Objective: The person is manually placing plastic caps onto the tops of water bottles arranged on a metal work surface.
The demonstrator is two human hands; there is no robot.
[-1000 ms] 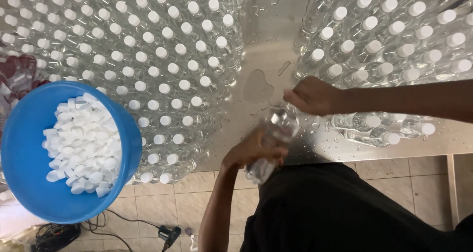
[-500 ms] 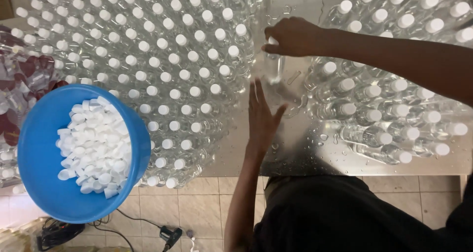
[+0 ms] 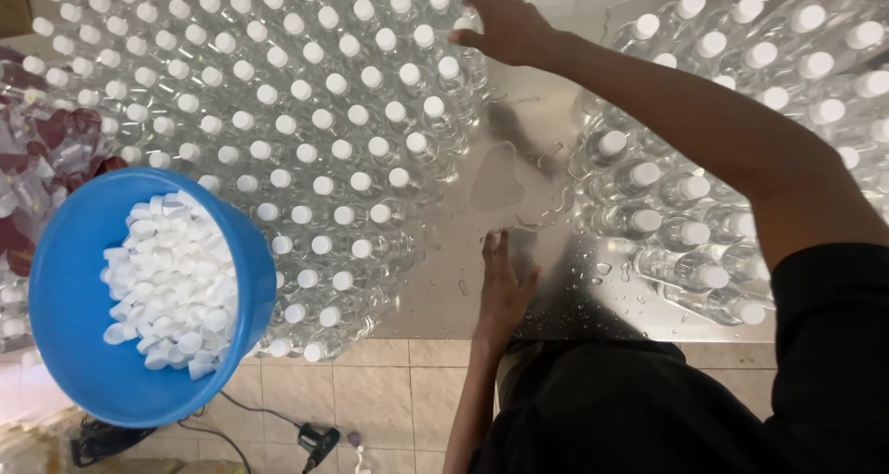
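Left hand: my left hand (image 3: pixel 505 284) lay flat, fingers spread, on the wet steel table (image 3: pixel 546 187).
Right hand: my right hand (image 3: pixel 507 28) reached out, open, touching the clear white-capped plastic bottles (image 3: pixel 306 122).
Nearby: blue plastic bucket (image 3: pixel 83 344) of white caps (image 3: pixel 171 284) at left.

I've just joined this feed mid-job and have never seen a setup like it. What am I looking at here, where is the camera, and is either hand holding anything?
There is no machine: a person works with two bare hands, and the single camera sits on their head, looking straight down. The left hand rests flat and open on a wet metal table, holding nothing. The right hand reaches far forward, fingers spread, touching the edge of a big cluster of clear bottles with white caps. A second group of capped bottles stands and lies on the right. Lower left, a blue bucket holds loose white caps. Below the table edge you see tiled floor.
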